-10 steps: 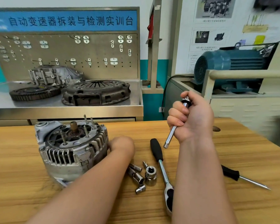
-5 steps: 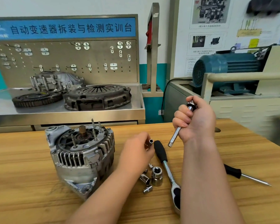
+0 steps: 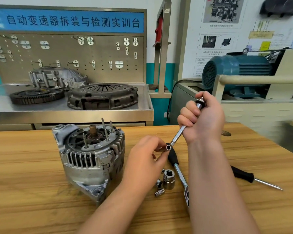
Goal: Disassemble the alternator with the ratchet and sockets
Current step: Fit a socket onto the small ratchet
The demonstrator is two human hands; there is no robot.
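Note:
The grey alternator [image 3: 90, 159] stands on the wooden table [image 3: 24, 183], its shaft and studs pointing up. My left hand [image 3: 144, 159] pinches a small socket [image 3: 168, 147] to the right of it, open end facing me. My right hand [image 3: 203, 117] grips a chrome extension bar [image 3: 179, 135], slanted down-left, its tip right beside the socket. A ratchet [image 3: 181, 174] with a black handle lies on the table between my forearms. Loose sockets [image 3: 168, 179] lie beside it.
A black-handled screwdriver [image 3: 254, 179] lies to the right of my right forearm. Behind the table, a steel bench [image 3: 108, 112] carries a clutch pressure plate [image 3: 101, 96], a flywheel [image 3: 35, 96] and a housing. A blue motor [image 3: 235, 71] sits at the back right.
My left hand left the alternator's side, picked up a small socket and raised it toward the extension bar. My right hand lowered the bar's tip to meet it.

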